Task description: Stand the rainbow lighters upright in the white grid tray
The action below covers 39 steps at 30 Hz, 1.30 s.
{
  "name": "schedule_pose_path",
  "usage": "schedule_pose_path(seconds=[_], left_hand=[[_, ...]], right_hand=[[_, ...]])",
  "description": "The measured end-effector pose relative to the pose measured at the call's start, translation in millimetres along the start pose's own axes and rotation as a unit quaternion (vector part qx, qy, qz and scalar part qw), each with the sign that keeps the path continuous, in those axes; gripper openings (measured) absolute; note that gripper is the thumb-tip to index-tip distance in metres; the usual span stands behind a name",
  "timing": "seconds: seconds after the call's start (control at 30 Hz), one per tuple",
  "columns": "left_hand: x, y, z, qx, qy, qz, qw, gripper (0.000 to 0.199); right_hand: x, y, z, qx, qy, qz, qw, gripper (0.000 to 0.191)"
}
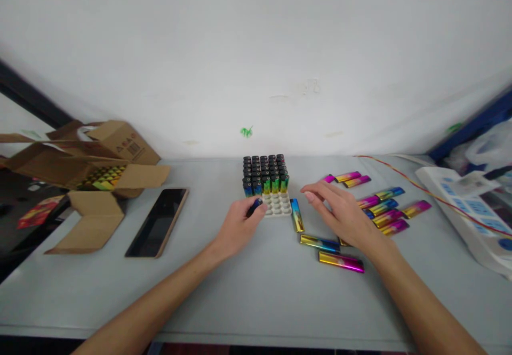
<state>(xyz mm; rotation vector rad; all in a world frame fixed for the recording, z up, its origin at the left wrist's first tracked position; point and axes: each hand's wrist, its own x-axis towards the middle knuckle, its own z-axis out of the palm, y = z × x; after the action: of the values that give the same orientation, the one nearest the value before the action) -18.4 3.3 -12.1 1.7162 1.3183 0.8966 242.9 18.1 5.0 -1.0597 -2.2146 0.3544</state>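
Note:
My left hand (241,220) is closed around a small tube with a dark tip (255,207); most of its body is hidden by the fingers. This hand is at the front left corner of a white tray (276,206) with round sockets. In the tray's back rows stand several black-topped tubes (264,171), the front ones showing shiny blue, green and yellow bodies. My right hand (340,208) hovers to the right, thumb and fingers apart, holding nothing. Nearest to it lie a blue-gold tube (297,215), another gold-blue one (320,243) and a gold-magenta one (341,261).
More shiny coloured tubes (386,216) lie scattered at the right. Beyond them are a red-yellow wire (420,187) and a white device with blue labels (468,211). A phone (158,223) lies left, beside an open cardboard box (96,222). A wall (256,67) stands behind the table.

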Motion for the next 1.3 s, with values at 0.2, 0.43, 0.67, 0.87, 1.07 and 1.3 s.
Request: schedule_pose_path(seconds=[0.2, 0.43, 0.67, 0.87, 1.07, 1.3], left_hand=[[-0.1, 9.2, -2.7, 0.036, 0.004, -0.006, 0.999, 0.048], [2.2, 5.2, -13.9, -0.067, -0.016, -0.017, 0.997, 0.034], [5.8, 14.7, -31.6, -0.137, 0.003, 0.012, 0.991, 0.022], [22.4, 28.5, -38.1, 0.058, 0.101, 0.255, 0.96, 0.015], [33.9, 17.3, -30.1, 0.229, 0.123, 0.367, 0.893, 0.019], [43.3, -1.1, -32.9, 0.296, 0.114, 0.394, 0.862, 0.017]], right_hand=[[1.0, 0.7, 0.8, -0.006, -0.008, 0.002, 1.0, 0.023], [0.4, 2.9, 0.0, -0.016, -0.03, 0.011, 0.999, 0.028], [0.5, 3.4, 0.8, -0.002, -0.009, 0.017, 1.0, 0.029], [0.8, 12.0, -4.4, -0.005, 0.032, 0.016, 0.999, 0.025], [-0.2, 18.8, -10.9, -0.02, 0.098, 0.012, 0.995, 0.024], [0.9, 17.5, -12.6, -0.014, 0.111, 0.009, 0.994, 0.023]])
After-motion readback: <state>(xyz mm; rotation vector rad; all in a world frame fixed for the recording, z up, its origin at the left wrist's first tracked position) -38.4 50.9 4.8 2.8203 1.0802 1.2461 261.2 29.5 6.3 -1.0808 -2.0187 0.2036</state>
